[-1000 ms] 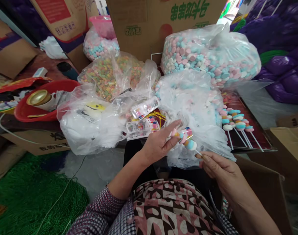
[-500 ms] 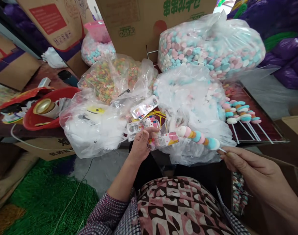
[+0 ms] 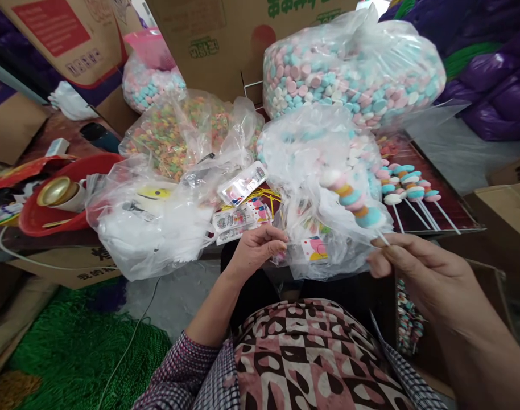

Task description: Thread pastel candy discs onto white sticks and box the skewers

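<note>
My right hand [image 3: 422,267] pinches the white stick of a marshmallow skewer [image 3: 351,197], strung with white, pink, orange and blue pieces and tilted up to the left. My left hand [image 3: 260,247] has thumb and forefinger closed on the edge of a clear plastic wrapper [image 3: 314,249] with a pink and yellow printed patch. The wrapper lies below the skewer, apart from it. Beyond my left hand are more printed wrappers [image 3: 238,219] and yellow twist ties [image 3: 268,199]. Several finished-looking skewers [image 3: 409,185] rest at the table's right side.
A large bag of pastel marshmallows [image 3: 349,74] stands at the back, with an opened bag [image 3: 315,136] before it. Left are a bag of small colourful candies [image 3: 170,134], a white plastic bag [image 3: 149,228] and a red basin [image 3: 33,219]. A carton [image 3: 469,319] sits low right.
The skewer has swung more upright, its top now higher and blurred. My left hand has shifted right and slightly down with the wrapper. The whole view has moved a little.
</note>
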`<state>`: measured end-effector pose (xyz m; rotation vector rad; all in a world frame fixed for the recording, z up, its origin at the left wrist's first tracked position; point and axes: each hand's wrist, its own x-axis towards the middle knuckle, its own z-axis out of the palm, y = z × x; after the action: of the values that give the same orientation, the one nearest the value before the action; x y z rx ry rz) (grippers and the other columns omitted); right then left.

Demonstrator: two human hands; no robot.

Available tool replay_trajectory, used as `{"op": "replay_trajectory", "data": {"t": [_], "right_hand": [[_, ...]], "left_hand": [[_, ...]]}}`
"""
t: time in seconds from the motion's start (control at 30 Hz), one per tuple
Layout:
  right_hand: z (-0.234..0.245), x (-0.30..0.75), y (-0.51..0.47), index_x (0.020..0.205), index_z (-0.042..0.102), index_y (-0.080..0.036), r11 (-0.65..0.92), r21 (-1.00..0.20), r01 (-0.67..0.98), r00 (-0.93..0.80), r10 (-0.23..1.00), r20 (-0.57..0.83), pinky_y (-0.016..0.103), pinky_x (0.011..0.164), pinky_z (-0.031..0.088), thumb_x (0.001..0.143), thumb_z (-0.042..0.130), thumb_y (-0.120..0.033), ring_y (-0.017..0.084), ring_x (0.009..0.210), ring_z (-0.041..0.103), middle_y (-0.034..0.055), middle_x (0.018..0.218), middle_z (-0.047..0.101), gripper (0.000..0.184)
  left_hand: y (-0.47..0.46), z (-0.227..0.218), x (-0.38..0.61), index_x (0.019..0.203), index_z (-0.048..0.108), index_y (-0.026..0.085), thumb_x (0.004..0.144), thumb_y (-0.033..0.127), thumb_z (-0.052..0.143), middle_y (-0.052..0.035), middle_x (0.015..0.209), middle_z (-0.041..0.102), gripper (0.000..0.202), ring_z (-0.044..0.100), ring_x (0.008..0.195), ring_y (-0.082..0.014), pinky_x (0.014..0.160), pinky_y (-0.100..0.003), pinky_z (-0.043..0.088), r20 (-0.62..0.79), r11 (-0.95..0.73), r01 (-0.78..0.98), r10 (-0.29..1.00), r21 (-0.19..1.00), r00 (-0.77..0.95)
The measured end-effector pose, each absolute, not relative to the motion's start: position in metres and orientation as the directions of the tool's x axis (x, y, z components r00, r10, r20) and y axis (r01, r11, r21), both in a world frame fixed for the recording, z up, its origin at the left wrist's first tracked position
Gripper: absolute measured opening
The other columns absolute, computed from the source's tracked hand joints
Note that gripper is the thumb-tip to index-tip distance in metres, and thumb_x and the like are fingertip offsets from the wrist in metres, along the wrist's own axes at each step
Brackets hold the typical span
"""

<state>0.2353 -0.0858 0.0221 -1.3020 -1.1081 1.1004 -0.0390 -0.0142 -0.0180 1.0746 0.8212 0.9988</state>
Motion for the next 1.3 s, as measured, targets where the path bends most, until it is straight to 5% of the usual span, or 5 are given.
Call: {"op": "replay_trajectory", "data": {"t": [0.3, 0.5, 0.67, 1.0, 1.3], "right_hand": [[0.019, 0.186, -0.063, 0.095, 0.07, -0.023, 0.04, -0.999, 0.01, 0.129, 0.991, 0.041, 0.036, 0.093, 0.051, 0.092, 0.064, -0.039, 0.019, 0.09, 0.069, 0.0022, 0.089, 0.076, 0.016], [0.016, 0.181, -0.062, 0.094, 0.066, -0.024, 0.05, -0.992, -0.116, 0.166, 0.986, 0.03, 0.037, 0.091, 0.053, 0.092, 0.064, -0.037, 0.018, 0.084, 0.072, 0.0017, 0.092, 0.076, 0.013], [0.016, 0.176, -0.061, 0.095, 0.064, -0.023, 0.09, -0.994, -0.058, 0.179, 0.981, 0.078, 0.038, 0.09, 0.054, 0.093, 0.063, -0.038, 0.018, 0.086, 0.072, 0.0031, 0.097, 0.076, 0.015], [0.007, 0.16, -0.066, 0.094, 0.068, -0.025, -0.007, -1.0, 0.012, 0.067, 0.998, -0.007, 0.035, 0.083, 0.059, 0.091, 0.062, -0.047, 0.02, 0.102, 0.066, 0.0055, 0.131, 0.067, 0.023], [0.015, 0.165, -0.07, 0.093, 0.068, -0.024, -0.12, -0.99, -0.072, 0.006, 0.993, -0.12, 0.031, 0.051, 0.062, 0.087, 0.065, -0.051, 0.012, 0.063, 0.066, 0.0062, 0.137, 0.061, 0.028]], "left_hand": [[-0.017, -0.013, -0.03, 0.074, 0.071, 0.016, 0.065, 0.043, 0.086, 0.0001, 0.064, 0.067, 0.032, 0.057, 0.053, -0.0077, 0.052, -0.019, 0.044, -0.1, 0.174, -0.197, 0.936, 0.965, 0.336], [-0.016, -0.016, -0.033, 0.075, 0.07, 0.016, 0.066, 0.043, 0.085, 0.001, 0.063, 0.066, 0.031, 0.056, 0.055, -0.0079, 0.055, -0.02, 0.045, -0.044, 0.108, -0.204, 0.954, 0.973, 0.296], [-0.016, -0.017, -0.033, 0.075, 0.07, 0.016, 0.067, 0.04, 0.084, 0.001, 0.063, 0.066, 0.029, 0.055, 0.056, -0.0078, 0.055, -0.02, 0.043, -0.018, 0.066, -0.147, 0.951, 0.987, 0.309], [-0.018, -0.017, -0.023, 0.077, 0.073, 0.019, 0.077, 0.043, 0.075, -0.0023, 0.069, 0.07, 0.023, 0.056, 0.06, -0.012, 0.058, -0.023, 0.042, 0.218, -0.287, 0.132, 0.897, 0.949, 0.384], [-0.013, -0.013, -0.026, 0.071, 0.072, 0.02, 0.082, 0.042, 0.07, -0.0015, 0.066, 0.068, 0.024, 0.057, 0.06, -0.0128, 0.063, -0.026, 0.043, 0.262, -0.303, 0.114, 0.923, 0.946, 0.281]]}}
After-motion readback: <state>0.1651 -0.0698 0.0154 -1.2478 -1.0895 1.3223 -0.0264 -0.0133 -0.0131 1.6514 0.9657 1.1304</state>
